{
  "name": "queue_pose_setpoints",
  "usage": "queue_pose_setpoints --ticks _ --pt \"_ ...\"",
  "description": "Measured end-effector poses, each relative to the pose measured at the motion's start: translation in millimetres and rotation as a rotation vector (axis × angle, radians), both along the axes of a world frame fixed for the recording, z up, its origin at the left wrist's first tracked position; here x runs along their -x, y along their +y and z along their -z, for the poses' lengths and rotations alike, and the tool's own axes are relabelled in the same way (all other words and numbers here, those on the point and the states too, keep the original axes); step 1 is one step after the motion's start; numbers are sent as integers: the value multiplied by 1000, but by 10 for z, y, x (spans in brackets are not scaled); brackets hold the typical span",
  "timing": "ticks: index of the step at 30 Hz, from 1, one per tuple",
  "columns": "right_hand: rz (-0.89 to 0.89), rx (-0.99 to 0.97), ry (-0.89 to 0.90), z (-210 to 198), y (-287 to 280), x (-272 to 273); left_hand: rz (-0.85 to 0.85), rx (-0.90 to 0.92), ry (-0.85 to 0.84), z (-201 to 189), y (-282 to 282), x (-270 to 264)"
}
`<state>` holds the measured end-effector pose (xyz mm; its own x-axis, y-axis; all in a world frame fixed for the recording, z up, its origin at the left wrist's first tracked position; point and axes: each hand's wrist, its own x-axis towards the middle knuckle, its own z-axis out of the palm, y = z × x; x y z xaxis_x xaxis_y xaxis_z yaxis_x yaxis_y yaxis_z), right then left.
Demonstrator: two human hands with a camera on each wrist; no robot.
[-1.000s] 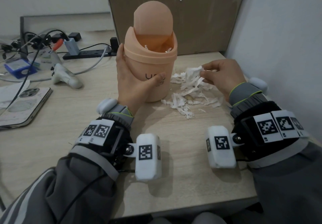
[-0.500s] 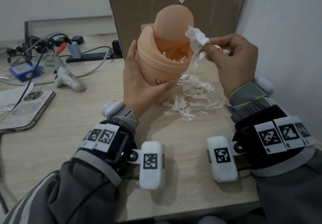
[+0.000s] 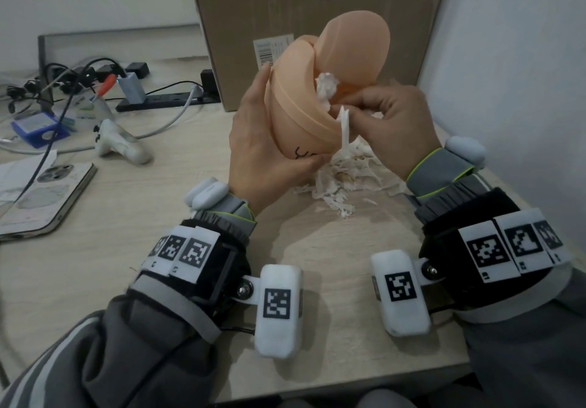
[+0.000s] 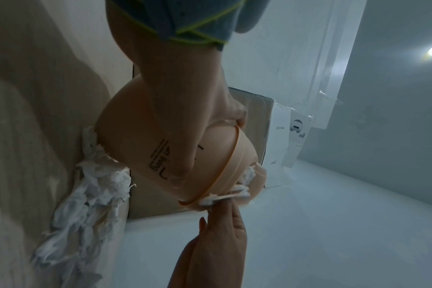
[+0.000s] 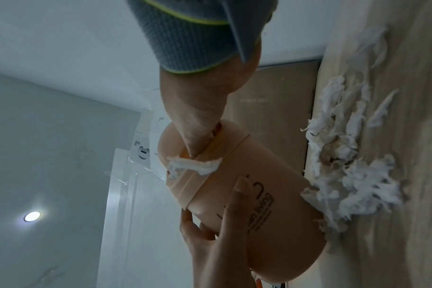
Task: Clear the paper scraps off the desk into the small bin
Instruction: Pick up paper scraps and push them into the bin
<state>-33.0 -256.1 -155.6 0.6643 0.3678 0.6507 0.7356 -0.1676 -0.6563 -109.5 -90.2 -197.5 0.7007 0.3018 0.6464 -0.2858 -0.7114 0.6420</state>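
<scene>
My left hand point(image 3: 253, 141) grips the small peach bin point(image 3: 295, 103) by its body, lifted off the desk and tilted to the right, its swing lid point(image 3: 355, 49) pushed back. At the bin's opening my right hand point(image 3: 364, 106) pinches a wad of white paper scraps point(image 3: 326, 90), and one strip point(image 3: 344, 131) hangs down over the rim. The right wrist view shows that strip point(image 5: 195, 165) lying across the bin point(image 5: 259, 204). A pile of shredded scraps point(image 3: 345, 179) lies on the desk under the bin, seen too in the left wrist view point(image 4: 86, 204).
A big cardboard box point(image 3: 317, 4) stands right behind the bin, and a white wall point(image 3: 513, 58) closes the right side. On the left of the desk lie a phone point(image 3: 47, 195), a white controller point(image 3: 123, 147), a blue box point(image 3: 38, 128) and a power strip point(image 3: 165, 103) with cables.
The left hand lifted the bin off the desk and tipped it to the right. The right hand raised a wad of scraps from the pile up to the bin's opening.
</scene>
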Motion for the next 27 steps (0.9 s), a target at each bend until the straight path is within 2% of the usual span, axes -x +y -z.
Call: queue_pose_setpoints --ticks 3,7,10,13,17,23,27 --pt "7 190 -5 -18 15 13 -21 -20 1 12 8 -8" --pt "-47 275 190 -38 -7 106 -46 -74 10 21 8 -18" --pt "-31 137 73 -39 35 101 -49 -50 1 9 -1 -14" --pt "67 -15 -51 -37 23 32 -46 0 -4 8 0 -11" --pt "74 -234 -43 -49 -7 27 -50 56 11 12 0 3" --pt "-143 -19 -47 -48 19 156 -50 136 -1 32 32 -8" --pt "-106 47 -39 -58 -1 152 -42 126 2 9 -1 -14"
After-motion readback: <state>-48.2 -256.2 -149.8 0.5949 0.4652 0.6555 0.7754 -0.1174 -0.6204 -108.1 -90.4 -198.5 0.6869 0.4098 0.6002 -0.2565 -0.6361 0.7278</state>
